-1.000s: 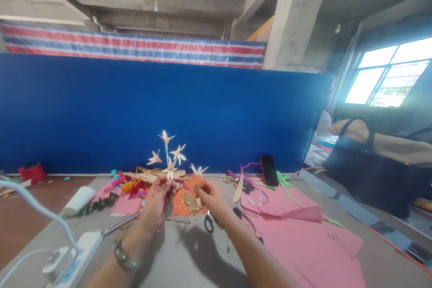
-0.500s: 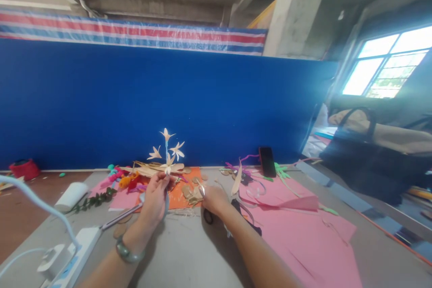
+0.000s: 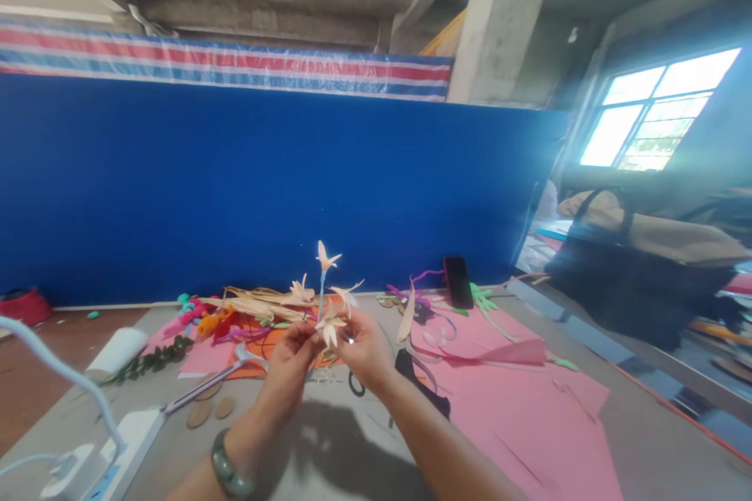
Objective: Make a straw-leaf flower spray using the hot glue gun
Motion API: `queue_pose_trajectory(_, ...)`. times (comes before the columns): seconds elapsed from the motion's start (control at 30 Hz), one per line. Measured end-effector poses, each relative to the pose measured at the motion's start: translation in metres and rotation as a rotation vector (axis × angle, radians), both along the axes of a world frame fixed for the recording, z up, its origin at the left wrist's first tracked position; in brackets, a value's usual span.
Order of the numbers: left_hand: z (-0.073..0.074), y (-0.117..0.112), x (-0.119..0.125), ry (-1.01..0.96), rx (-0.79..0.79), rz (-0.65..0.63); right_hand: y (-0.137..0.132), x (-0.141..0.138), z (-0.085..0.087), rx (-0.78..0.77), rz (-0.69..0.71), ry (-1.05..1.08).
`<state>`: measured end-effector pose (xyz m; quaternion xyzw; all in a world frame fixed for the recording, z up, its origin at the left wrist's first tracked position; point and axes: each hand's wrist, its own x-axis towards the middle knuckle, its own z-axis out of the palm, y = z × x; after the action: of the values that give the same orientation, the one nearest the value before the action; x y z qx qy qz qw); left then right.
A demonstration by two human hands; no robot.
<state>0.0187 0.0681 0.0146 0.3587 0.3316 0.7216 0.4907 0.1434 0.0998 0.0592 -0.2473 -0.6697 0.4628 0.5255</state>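
Observation:
A spray of pale, husk-like artificial flowers (image 3: 330,326) stands upright in front of me, one bloom topping a light-blue wrapped stem (image 3: 322,286). My left hand (image 3: 289,360) is closed, thumb and fingers pinching the spray low down. Close against it from the other side, my right hand (image 3: 365,348) has its fingers closed at the front bloom; that bloom partly hides the grip. A small metallic glint shows at the right fingers, too small to name. Below that hand appears a black loop (image 3: 356,383), like a scissors handle; whether the hand holds it is unclear.
Pale dried strips (image 3: 252,304), colourful fuzzy pieces (image 3: 215,322) and orange paper lie behind my hands. Pink sheets (image 3: 529,415) and a phone (image 3: 458,282) are on the right. At left are a power strip (image 3: 132,438), a white roll (image 3: 117,352) and brown discs (image 3: 200,413).
The flower spray has moved right and lower with my left hand. My right hand has come to the blooms from the beige pieces on the table. The view has shifted slightly.

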Motion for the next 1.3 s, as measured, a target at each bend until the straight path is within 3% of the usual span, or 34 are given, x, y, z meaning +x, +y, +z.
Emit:
queue_pose_trajectory(0.17,0.009,-0.009,0.001,0.141,-0.041,-0.109,0.004,-0.002,-0.007,-0.026,-0.086,-0.019)
queue_pose_trajectory(0.33,0.007,-0.006,-0.005,0.211,-0.082,0.075,0.008,-0.006,-0.017,-0.120,-0.063,-0.005)
queue_pose_trajectory(0.5,0.003,-0.003,-0.007,0.323,-0.026,0.148,0.008,-0.010,-0.022,-0.122,-0.061,0.015)
queue_pose_trajectory(0.63,0.010,-0.009,-0.011,0.384,-0.010,0.240,0.007,-0.009,-0.018,-0.105,-0.034,0.027)
queue_pose_trajectory(0.73,0.020,-0.012,-0.017,0.508,0.029,0.203,0.006,-0.008,-0.013,-0.148,-0.027,0.069)
queue_pose_trajectory(0.83,0.030,-0.014,-0.019,0.401,0.032,0.255,0.007,-0.007,-0.011,-0.187,-0.032,0.112)
queue_pose_trajectory(0.97,0.043,-0.020,-0.016,0.186,-0.005,0.178,0.009,-0.008,-0.014,-0.203,-0.005,0.122)
queue_pose_trajectory(1.13,0.051,-0.028,-0.013,0.136,-0.053,0.053,0.007,-0.009,-0.017,-0.201,0.070,0.135)
queue_pose_trajectory(1.3,0.050,-0.028,-0.015,0.113,-0.135,-0.034,0.007,-0.010,-0.020,-0.139,0.123,0.121)
